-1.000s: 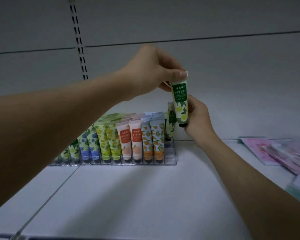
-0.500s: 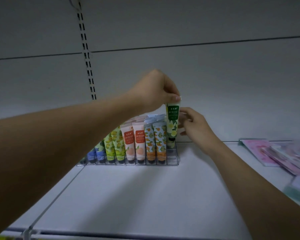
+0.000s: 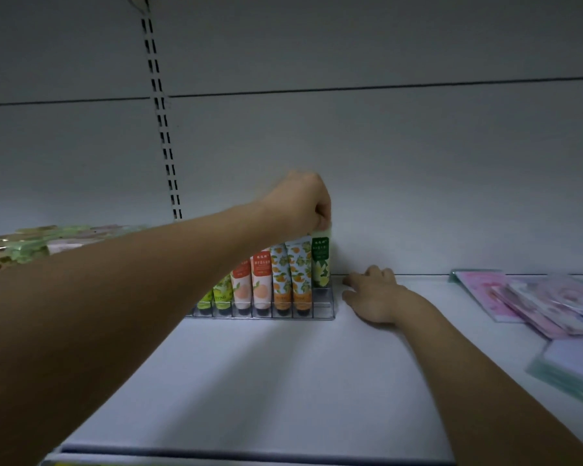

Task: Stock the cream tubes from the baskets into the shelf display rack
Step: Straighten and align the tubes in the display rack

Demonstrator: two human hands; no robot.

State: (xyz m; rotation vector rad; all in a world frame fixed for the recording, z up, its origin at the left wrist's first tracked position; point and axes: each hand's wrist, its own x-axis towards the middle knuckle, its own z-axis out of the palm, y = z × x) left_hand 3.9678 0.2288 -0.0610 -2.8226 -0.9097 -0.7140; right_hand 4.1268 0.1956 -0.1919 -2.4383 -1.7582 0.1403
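Note:
A clear plastic display rack (image 3: 323, 302) stands on the white shelf (image 3: 283, 381), filled with rows of upright cream tubes: yellow-green, peach (image 3: 261, 280) and orange-patterned (image 3: 298, 277) ones. In the rightmost lane stands a green tube with white flowers (image 3: 321, 260). My left hand (image 3: 300, 203) pinches that tube by its top edge, fingers curled. My right hand (image 3: 372, 294) rests flat on the shelf just right of the rack, fingers relaxed, holding nothing.
Pink and pale flat packets (image 3: 549, 304) lie on the shelf at the right. Green and patterned packets (image 3: 31, 243) lie at the far left behind my forearm. A slotted upright (image 3: 162, 129) runs up the back panel. The shelf's front edge (image 3: 249, 454) is near.
My left hand has lowered the green tube into the rack's rightmost lane. My right hand let go of the tube and dropped onto the shelf beside the rack.

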